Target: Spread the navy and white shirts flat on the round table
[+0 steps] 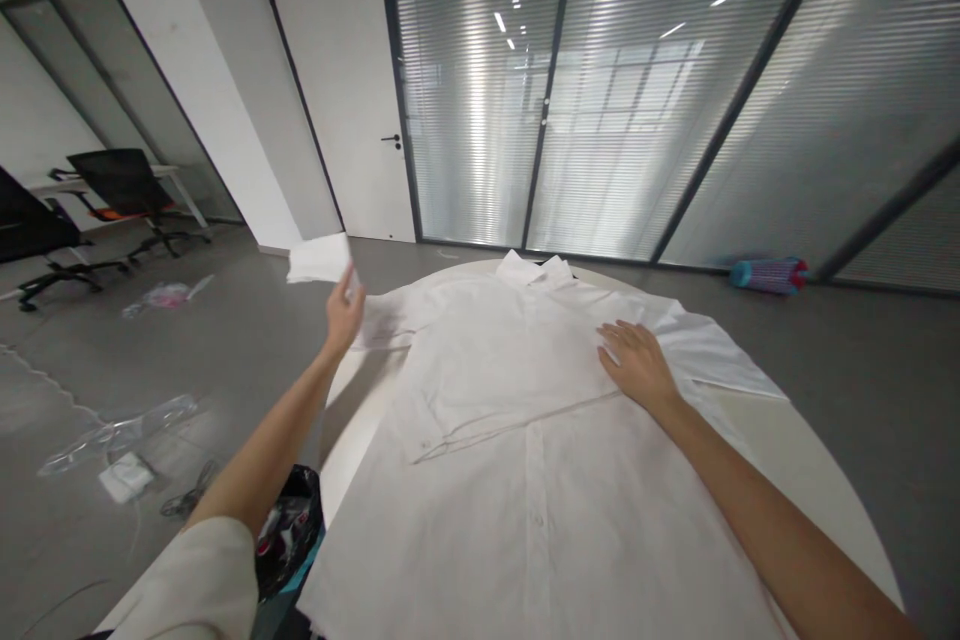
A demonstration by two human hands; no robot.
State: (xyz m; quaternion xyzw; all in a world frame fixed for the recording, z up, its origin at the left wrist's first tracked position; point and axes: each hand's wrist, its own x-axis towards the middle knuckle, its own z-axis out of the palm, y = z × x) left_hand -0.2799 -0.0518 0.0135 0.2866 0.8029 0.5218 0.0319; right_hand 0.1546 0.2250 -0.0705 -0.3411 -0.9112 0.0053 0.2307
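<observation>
A white button-up shirt [517, 510] lies front side up across a round pale table [817, 460], its collar [529, 270] at the far edge. One long sleeve [510, 370] is laid across the chest, with its cuff [431, 445] toward the left. Off the table's left side, my left hand [345, 310] is closed around the other sleeve and holds its end [321, 260] up in the air. My right hand [637, 360] rests flat on the shirt near the shoulder at right, fingers spread and pointing left.
Below the table's left edge stands a bin with a black bag [289, 525]. Plastic wrapping [124, 435], a white box [127, 477] and cables lie on the floor. Office chairs [124, 185] are at far left. A colourful rolled bundle [769, 275] lies by the glass wall [630, 100].
</observation>
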